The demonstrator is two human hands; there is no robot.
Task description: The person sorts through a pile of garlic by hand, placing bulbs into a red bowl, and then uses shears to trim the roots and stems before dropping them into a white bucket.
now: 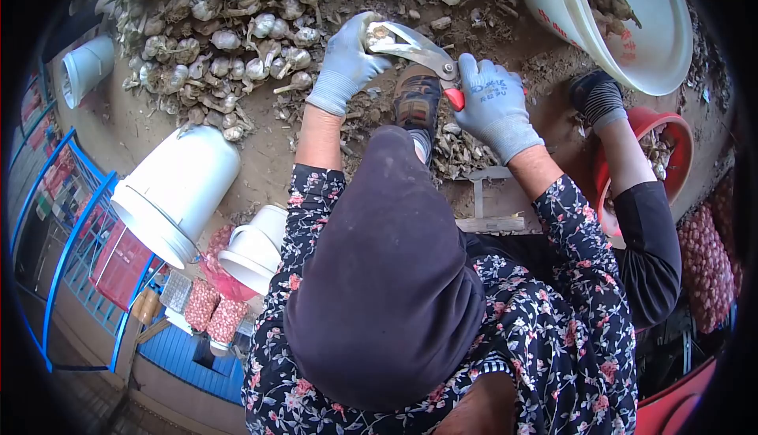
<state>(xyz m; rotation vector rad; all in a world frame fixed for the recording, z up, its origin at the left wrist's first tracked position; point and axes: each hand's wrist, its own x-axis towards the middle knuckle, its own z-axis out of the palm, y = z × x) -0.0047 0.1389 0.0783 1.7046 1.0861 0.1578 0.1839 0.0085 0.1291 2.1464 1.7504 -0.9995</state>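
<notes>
My left hand [348, 60], in a grey-blue glove, is closed around a garlic bulb [380, 34] whose cut or root side shows. My right hand [493, 103], gloved the same way, grips the red handles of a pair of shears [426, 52]. The silver blades point left and reach the bulb, one on each side of it as far as can be seen. Beneath the shears is a brown shoe [416, 99]. Garlic bulbs with stems [229, 40] lie heaped on the ground left of my left hand.
A large white tub [671, 32] holding garlic stands at upper right, above a red bucket [685, 139]. White buckets [185, 174] lie at left, near net bags of garlic [227, 318] and a blue metal frame [75, 238]. Cut stems [458, 155] litter the ground between the legs.
</notes>
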